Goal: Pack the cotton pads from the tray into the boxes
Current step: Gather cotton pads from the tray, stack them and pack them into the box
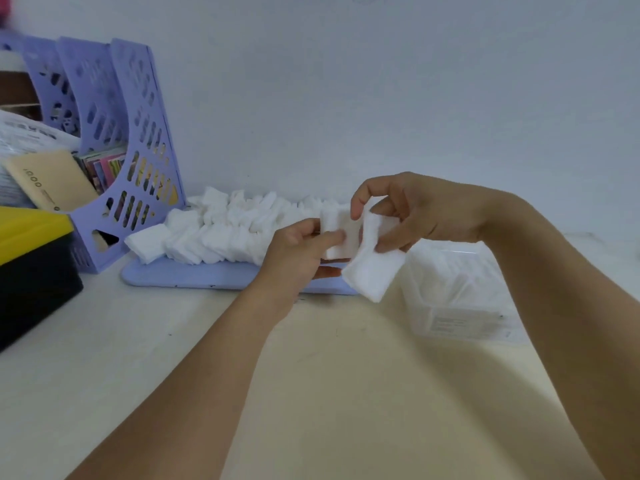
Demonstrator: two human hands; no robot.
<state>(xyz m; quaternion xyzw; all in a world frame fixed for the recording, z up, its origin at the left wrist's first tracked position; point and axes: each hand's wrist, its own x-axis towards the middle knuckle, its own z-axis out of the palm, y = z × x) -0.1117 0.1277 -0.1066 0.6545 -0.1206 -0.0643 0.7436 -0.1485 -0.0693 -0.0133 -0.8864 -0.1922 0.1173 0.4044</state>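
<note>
A lavender tray [194, 276] lies against the wall with several white cotton pads [225, 230] heaped on it. My left hand [298, 254] holds a small stack of pads [341, 233] above the tray's right end. My right hand [415, 209] pinches a bundle of pads [374, 271] that hangs down between the tray and a clear plastic box [457, 292]. The box stands to the right of the tray and holds white pads; my right forearm crosses over part of it.
A lavender file rack [138, 140] with papers and booklets stands at the left by the wall. A yellow-and-black container [31, 258] sits in front of it. The cream tabletop [311, 393] stretches toward me under both forearms.
</note>
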